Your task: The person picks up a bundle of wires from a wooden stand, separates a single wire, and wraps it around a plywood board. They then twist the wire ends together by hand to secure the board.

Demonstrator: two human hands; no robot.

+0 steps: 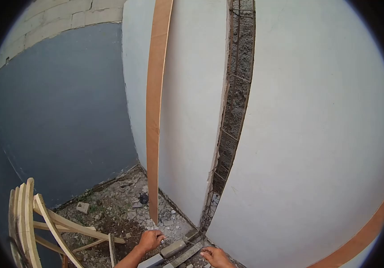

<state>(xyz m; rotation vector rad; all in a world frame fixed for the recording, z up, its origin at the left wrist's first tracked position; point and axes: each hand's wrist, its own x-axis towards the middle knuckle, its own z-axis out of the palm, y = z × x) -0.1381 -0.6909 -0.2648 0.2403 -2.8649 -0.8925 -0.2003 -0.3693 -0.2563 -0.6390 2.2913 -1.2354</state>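
Note:
Low in the view, my left hand (151,240) has its fingers curled together beside the foot of a tall wooden board (153,134). A thin strand seems to run between the hands, but it is too fine to make out. My right hand (215,257) is closed in a pinch at the bottom edge, right of some grey blocks (173,249). Above and between the hands, the bottom of a vertical channel (234,102) with rough concrete and steel bars meets the ground.
White wall (317,111) flanks the channel. A blue-grey wall (67,107) stands left, with timber pieces (31,223) stacked before it. Rubble (116,201) covers the ground. Another brown board (357,236) curves along the lower right.

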